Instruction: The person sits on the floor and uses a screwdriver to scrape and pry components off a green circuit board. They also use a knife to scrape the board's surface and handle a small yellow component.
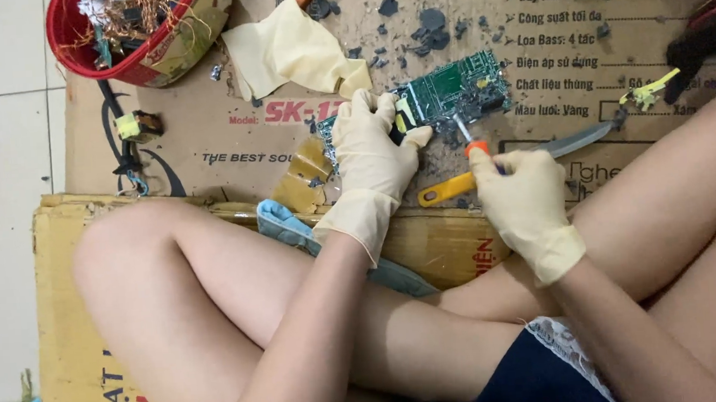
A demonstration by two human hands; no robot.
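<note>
Two gloved hands working over flattened cardboard sheets [205, 144] covering the floor, between crossed bare legs. Sitting at upper left, a red bucket [128, 37] brimming with copper wire. Lying just beside it, a spare pale glove [291, 52]. Pinning down a green circuit board [450, 88], the left hand [376, 154], fingers curled closed over the board's near edge. Gripping a screwdriver [463, 134] tightly, the right hand [523, 199], tip meeting the board. Resting alongside, an orange-handled knife [521, 162]. Littering the cardboard beyond, dark plastic fragments [430, 23].
</note>
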